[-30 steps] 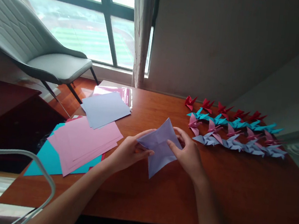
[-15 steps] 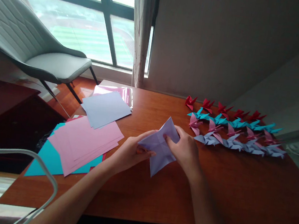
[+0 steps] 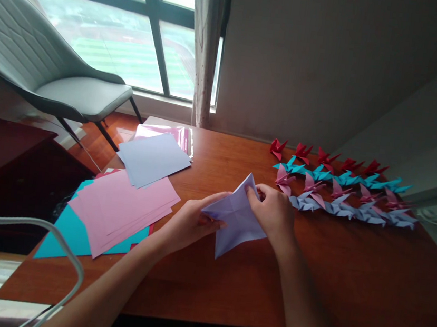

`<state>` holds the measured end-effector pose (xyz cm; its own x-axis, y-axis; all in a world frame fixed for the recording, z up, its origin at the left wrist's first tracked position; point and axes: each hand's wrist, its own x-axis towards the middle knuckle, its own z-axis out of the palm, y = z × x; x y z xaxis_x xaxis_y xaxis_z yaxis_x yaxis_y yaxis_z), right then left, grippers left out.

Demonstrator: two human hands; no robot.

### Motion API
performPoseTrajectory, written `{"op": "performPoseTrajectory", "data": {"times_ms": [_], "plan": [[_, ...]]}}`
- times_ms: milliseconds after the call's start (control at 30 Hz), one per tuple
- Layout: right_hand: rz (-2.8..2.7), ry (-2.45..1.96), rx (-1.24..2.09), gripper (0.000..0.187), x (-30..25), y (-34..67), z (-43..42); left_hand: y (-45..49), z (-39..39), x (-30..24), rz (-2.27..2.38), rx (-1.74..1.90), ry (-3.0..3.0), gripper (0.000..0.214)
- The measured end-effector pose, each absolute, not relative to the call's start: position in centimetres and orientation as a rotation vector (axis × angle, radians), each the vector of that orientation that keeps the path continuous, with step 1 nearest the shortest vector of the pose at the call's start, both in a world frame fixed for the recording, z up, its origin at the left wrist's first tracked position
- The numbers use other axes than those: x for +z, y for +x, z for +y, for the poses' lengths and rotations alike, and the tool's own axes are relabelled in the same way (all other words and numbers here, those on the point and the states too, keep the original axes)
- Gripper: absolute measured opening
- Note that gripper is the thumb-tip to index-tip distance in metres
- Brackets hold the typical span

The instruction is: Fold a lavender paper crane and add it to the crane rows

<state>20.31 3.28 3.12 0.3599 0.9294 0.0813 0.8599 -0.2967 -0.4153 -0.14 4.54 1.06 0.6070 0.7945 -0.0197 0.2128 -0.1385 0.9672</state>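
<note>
A lavender sheet of origami paper [image 3: 233, 221], creased and partly folded, is held above the table between both hands. My left hand [image 3: 198, 218] grips its left corner, thumb on the near side and the other fingers partly behind the paper. With bent fingers, my right hand [image 3: 274, 210] pinches the upper right edge. One point of the sheet sticks up between the hands and another hangs down toward the table. Folded lavender paper cranes [image 3: 340, 207] stand in a row just right of my right hand.
Behind the lavender row stand rows of pink cranes [image 3: 313, 187], turquoise cranes [image 3: 346, 178] and red cranes [image 3: 326, 158]. Left on the table [image 3: 202, 294] lie pink sheets [image 3: 128, 211], turquoise sheets [image 3: 62, 234], lavender sheets [image 3: 155, 158] and a clear plastic packet [image 3: 182, 135]. A chair [image 3: 83, 96] stands by the window.
My right hand has shifted slightly right along the paper's edge, its fingers more bent. The sheet now spreads wider, with its lower right part pulled outward. My left hand stays nearly still.
</note>
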Motion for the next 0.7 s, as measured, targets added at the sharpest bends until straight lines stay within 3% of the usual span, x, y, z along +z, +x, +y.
{"op": "performPoseTrajectory", "data": {"times_ms": [167,300,500,700], "plan": [[-1.582,-2.247,0.233,0.04,3.7,20.3,3.6,-0.2,4.6,1.0,0.822,0.629,1.666,0.06],[-1.568,-2.279,0.24,0.031,3.9,20.0,3.4,-0.2,4.6,0.6,0.841,0.628,1.619,0.064],[-1.7,-2.274,0.326,0.077,3.5,19.5,2.3,-0.2,4.7,0.3,0.861,0.644,1.578,0.067],[-1.75,-2.081,0.389,0.083,2.5,19.7,2.0,-0.3,4.7,0.1,0.849,0.661,1.597,0.062]]}}
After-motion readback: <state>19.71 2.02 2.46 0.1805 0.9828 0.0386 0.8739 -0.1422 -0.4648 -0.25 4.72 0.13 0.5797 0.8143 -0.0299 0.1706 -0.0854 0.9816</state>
